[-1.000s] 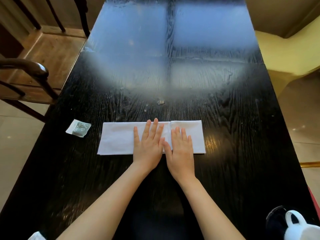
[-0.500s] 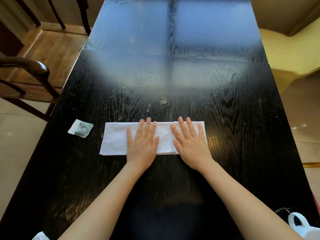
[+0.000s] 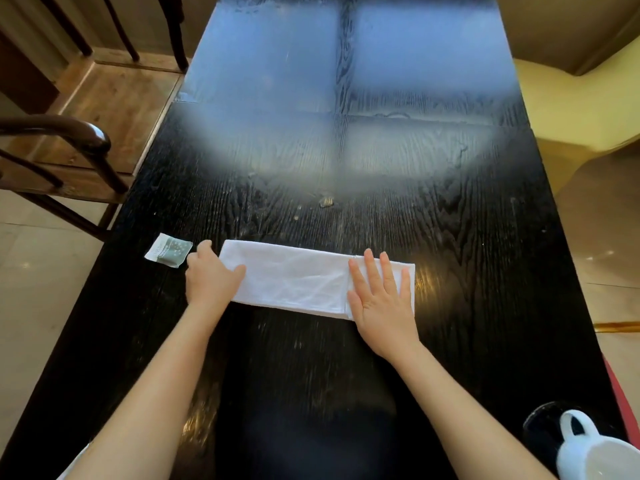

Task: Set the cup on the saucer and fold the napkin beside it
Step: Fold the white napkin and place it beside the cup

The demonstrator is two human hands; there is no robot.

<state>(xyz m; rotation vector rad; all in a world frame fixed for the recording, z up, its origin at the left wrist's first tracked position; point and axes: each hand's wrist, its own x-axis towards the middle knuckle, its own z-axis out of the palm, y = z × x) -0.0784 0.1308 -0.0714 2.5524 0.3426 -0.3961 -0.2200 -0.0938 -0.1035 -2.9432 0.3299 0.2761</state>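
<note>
Head view is looking down along a long black desk [image 3: 450, 237] with strong wood grain, its far half washed out by window glare. A white napkin [image 3: 298, 278], folded into a long strip, is lying flat across the desk in front of the person, with a folded edge showing near its right end.

Both bare forearms are reaching forward from the near edge. The left hand [image 3: 211, 277] is curling over the left end of the napkin, thumb lying on top of the cloth and fingers bent down around the short edge, so it is gripping that end. The right hand [image 3: 381, 299] is lying palm down, fingers straight and slightly spread, pressing on the right end of the napkin without clutching anything; its fingertips are pointing away from the person.

Just beside the left hand, a small sachet [image 3: 168, 250] with a grey-green print is lying on the desk. At the near right corner a white cup [image 3: 588, 448] is sitting on a dark saucer [image 3: 540, 427], its handle turned toward the far end, well apart from the napkin. A dark wooden chair [image 3: 69, 147] is standing to the left of the desk, and a pale yellow seat [image 3: 581, 98] is standing to the right.
</note>
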